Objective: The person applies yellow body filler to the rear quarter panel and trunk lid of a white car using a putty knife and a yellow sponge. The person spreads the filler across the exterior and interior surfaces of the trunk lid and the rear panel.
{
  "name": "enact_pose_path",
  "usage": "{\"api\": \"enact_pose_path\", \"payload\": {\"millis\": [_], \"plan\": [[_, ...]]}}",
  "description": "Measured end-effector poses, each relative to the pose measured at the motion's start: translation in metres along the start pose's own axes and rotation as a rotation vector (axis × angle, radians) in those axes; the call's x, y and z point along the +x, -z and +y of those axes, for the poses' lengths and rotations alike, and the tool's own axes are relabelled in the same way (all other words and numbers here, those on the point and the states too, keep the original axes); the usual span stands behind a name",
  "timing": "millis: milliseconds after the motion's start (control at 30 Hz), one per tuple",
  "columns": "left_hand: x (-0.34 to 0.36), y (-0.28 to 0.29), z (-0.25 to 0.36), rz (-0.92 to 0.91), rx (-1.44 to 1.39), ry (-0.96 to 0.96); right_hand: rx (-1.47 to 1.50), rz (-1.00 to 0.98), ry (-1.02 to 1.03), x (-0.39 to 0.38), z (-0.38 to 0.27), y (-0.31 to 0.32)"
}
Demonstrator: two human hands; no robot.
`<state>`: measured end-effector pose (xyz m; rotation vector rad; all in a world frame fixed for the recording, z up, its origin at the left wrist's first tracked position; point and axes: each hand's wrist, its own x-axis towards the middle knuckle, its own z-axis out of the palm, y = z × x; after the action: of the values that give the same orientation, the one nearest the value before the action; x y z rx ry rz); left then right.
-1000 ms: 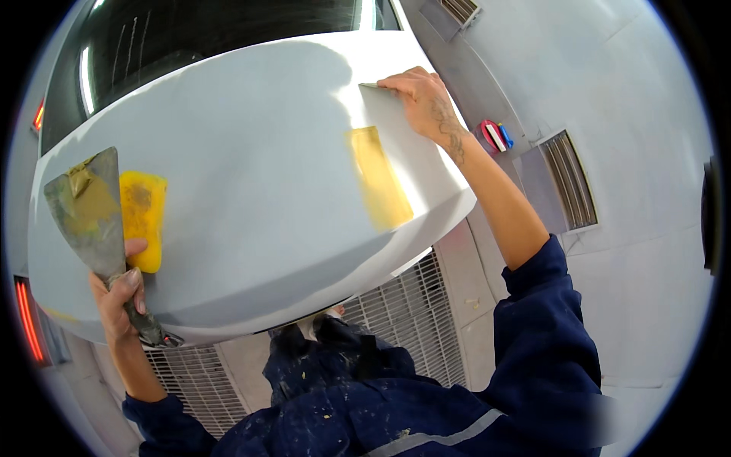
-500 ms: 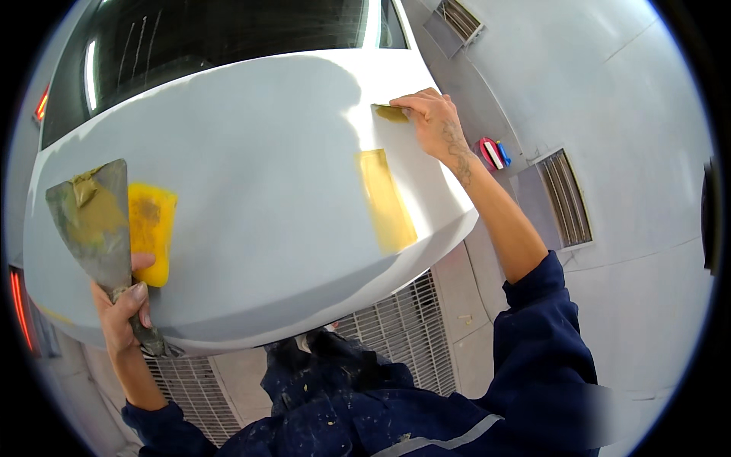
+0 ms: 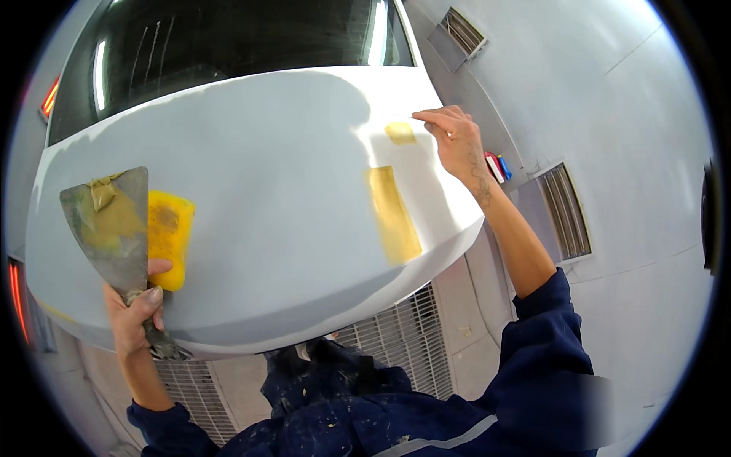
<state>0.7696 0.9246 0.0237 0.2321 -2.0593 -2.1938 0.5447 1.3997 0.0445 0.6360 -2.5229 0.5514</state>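
At the left, my left hand (image 3: 137,320) is closed around the handle of a wide putty knife (image 3: 110,221), its metal blade smeared with olive-yellow filler. A yellow rectangular piece with dark smudges (image 3: 173,236), which looks like a plastic spreader, is in the same hand, with a fingertip across it. My right hand (image 3: 455,145) is over the right side of a grey-and-white car panel (image 3: 259,175), fingers pinched together; whatever they hold is edge-on or hidden. Just left of those fingertips is a small yellow filler patch (image 3: 400,133). Below it runs a longer yellow filler strip (image 3: 394,217).
Dark window glass (image 3: 228,38) borders the panel's far side. Metal floor grates (image 3: 400,335) lie below its near edge. On the right are louvred vents (image 3: 566,209) and a small red, white and blue object (image 3: 499,166).
My right hand has moved right and slightly nearer, away from the small patch, which now shows lighter and more fully. My left hand, with the putty knife and yellow piece, has shifted slightly right.
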Motion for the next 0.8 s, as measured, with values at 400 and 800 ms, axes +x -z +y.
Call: {"api": "enact_pose_path", "payload": {"millis": [400, 800], "plan": [[-0.001, -0.001, -0.001, 0.018, -0.019, 0.006, -0.001, -0.121, 0.072, -0.042, -0.016, -0.008], [0.0, -0.003, 0.001, 0.003, -0.01, 0.022, -0.025, -0.108, -0.01, -0.005, 0.002, -0.019]]}}
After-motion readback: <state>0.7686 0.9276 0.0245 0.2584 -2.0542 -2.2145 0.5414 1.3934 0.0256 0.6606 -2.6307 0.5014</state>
